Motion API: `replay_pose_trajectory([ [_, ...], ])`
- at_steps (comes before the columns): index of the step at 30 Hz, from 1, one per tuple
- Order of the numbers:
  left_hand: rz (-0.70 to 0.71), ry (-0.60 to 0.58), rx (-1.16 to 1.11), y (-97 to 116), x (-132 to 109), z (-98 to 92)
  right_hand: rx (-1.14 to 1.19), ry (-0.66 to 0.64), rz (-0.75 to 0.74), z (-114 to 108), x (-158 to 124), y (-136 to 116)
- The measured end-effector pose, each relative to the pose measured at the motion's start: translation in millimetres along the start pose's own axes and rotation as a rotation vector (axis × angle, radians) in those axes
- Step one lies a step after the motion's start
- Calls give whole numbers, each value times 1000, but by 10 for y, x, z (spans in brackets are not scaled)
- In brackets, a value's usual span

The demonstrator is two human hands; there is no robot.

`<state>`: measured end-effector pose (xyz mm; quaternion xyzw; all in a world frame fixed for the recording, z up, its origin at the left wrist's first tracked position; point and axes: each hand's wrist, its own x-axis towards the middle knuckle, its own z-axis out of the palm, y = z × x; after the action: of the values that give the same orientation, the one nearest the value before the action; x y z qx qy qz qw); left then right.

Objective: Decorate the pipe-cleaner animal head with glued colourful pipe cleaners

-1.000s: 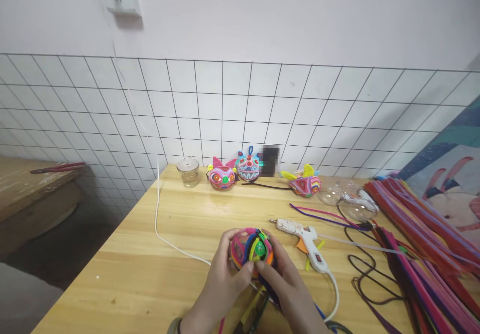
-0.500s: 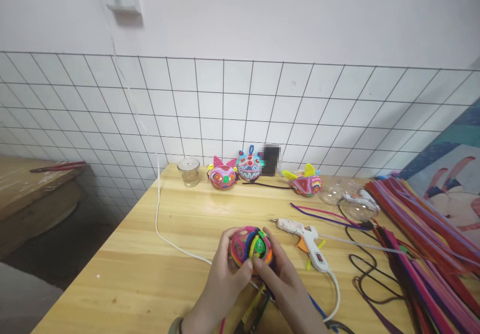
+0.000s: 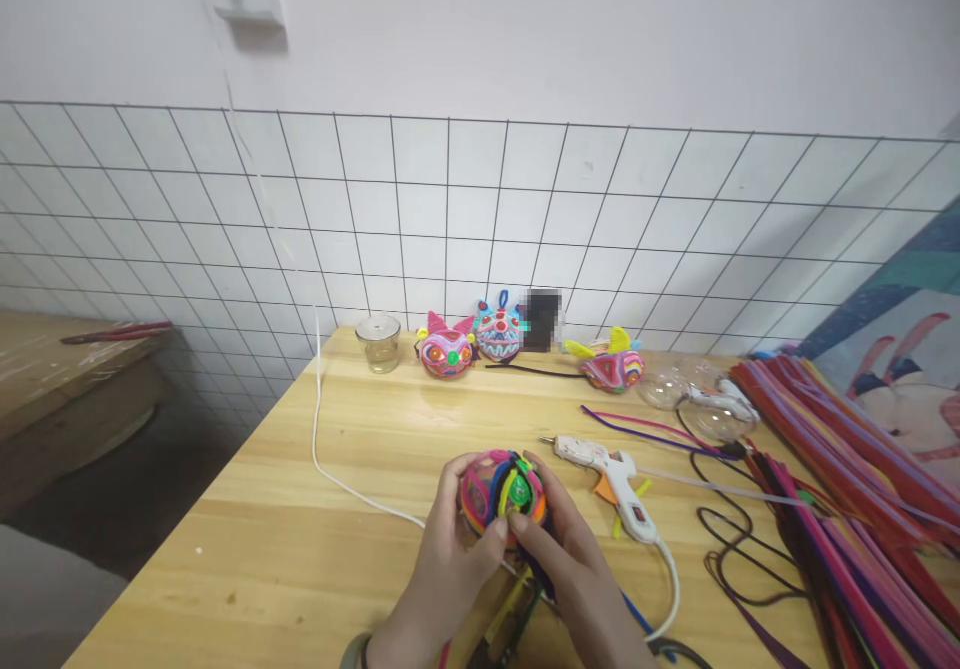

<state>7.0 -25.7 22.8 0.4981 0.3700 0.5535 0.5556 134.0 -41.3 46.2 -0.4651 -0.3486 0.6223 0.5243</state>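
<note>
Between my two hands is a round ball covered with coloured pipe cleaners in pink, blue, yellow, black and orange, with a green round patch facing up. My left hand wraps its left side, thumb on the front. My right hand grips the right side, its thumb pressing just below the green patch. The ball's underside is hidden by my hands. A white hot glue gun lies on the table right of my right hand. Partly covered tools with yellow and dark parts lie beneath my wrists.
At the back stand a glass cup, a pink decorated ball, a blue one and a fish-like one. Clear plastic globes sit farther right. Bundled pipe cleaners fill the right side. A white cord crosses the left.
My right thumb has shifted very slightly on the ball, and the ball has tilted a little. Everything else stays in place.
</note>
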Motion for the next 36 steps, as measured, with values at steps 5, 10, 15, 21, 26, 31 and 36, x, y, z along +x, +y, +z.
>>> replay_pose_trajectory([
  [5,19,16,22,-5,-5,-7,-24,20,-8,27,-12,-37],
  [10,5,18,4,20,0,4,-31,22,1,24,-10,-41],
  [15,-6,40,16,18,8,10,-21,-17,-1,4,15,-34],
  [21,-10,33,29,26,5,33,48,-61,-11,-16,30,-54],
  [26,-54,-60,-40,119,0,62,69,-82,-21,-123,42,-131],
  [31,-65,-50,-15,132,9,80,145,-193,-66,-254,82,-180],
  [36,-34,10,42,111,12,142,76,-172,-96,-246,68,-155],
])
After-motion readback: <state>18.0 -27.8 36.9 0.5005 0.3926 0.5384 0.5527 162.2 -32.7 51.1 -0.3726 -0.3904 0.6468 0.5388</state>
